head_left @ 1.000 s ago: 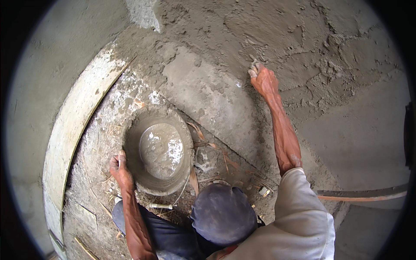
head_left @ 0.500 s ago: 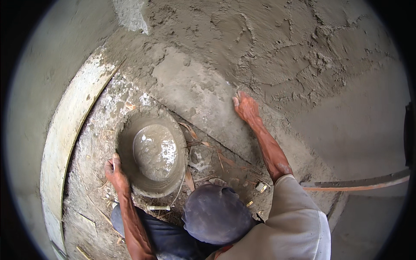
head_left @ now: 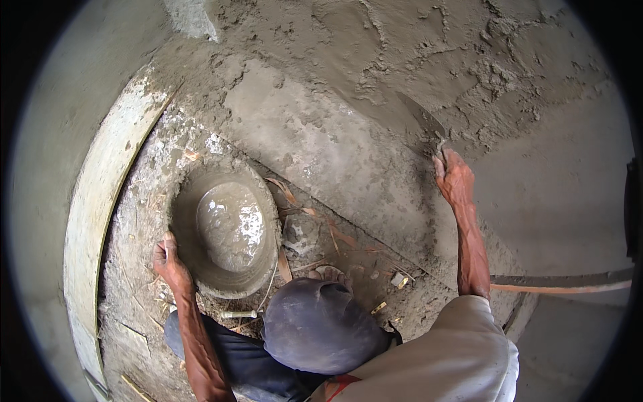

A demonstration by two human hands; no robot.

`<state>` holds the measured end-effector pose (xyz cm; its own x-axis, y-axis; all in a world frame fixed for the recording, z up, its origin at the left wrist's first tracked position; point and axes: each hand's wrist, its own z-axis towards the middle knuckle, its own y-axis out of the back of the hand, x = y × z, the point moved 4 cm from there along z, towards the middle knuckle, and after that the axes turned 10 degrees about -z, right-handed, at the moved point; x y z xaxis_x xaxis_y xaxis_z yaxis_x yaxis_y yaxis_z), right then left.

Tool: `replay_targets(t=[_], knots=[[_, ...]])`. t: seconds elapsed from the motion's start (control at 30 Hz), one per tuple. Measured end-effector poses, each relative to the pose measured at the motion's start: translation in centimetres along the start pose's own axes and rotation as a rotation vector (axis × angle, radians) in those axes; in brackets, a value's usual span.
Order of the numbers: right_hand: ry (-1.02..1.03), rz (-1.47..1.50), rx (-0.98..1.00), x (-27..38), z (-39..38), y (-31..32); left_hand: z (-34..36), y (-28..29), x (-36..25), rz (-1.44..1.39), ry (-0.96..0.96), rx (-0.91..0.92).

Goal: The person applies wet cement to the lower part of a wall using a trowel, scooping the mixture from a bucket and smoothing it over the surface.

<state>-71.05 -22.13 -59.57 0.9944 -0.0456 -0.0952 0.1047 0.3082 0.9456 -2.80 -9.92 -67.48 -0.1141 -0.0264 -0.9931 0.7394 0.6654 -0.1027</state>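
My left hand (head_left: 173, 266) grips the near-left rim of a round, mortar-crusted basin (head_left: 185, 218), thumb over the edge. Wet grey mortar (head_left: 224, 231) lies in the bottom of the basin, shiny on its surface. My right hand (head_left: 455, 179) is closed round the handle of a trowel, which the fingers mostly hide. The trowel's thin blade (head_left: 423, 115) points up and left, against the rough wet mortar layer (head_left: 402, 53) on the wall. Below that layer runs a smoother, pale grey slanted band (head_left: 301, 141).
A long, pale, mortar-stained board (head_left: 100, 221) stands along the left side. A straight wooden batten (head_left: 562, 284) juts in from the right. Wood chips, dry leaf strips (head_left: 284, 264) and a small whitish piece (head_left: 239, 313) litter the ground round the basin.
My right hand has swept right and slightly forward in the picture, and the trowel blade now shows plainly. My left hand stays on the basin's rim; the whole view has shifted slightly.
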Motion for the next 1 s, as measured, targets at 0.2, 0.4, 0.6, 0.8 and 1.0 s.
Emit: replay_targets(t=[0.2,0.4,0.6,0.8,1.0], knots=[[0.09,0.093,0.042,8.5,1.0,-7.8,-0.2,-0.7,-0.8,-0.005,0.003,-0.028],[0.051,0.04,0.049,8.7,9.9,-3.3,-0.8,0.6,-0.3,-0.003,-0.003,-0.033],[0.041,0.302,-0.246,5.6,10.0,9.8,-2.2,-1.8,-1.0,0.035,-0.062,-0.061],[0.462,0.319,0.144,18.8,0.8,8.9,-4.4,-5.5,-4.3,0.269,-0.138,-0.055],[0.787,0.037,0.199,32.6,-4.6,0.8,-7.6,-7.6,-6.3,0.334,-0.182,0.063]])
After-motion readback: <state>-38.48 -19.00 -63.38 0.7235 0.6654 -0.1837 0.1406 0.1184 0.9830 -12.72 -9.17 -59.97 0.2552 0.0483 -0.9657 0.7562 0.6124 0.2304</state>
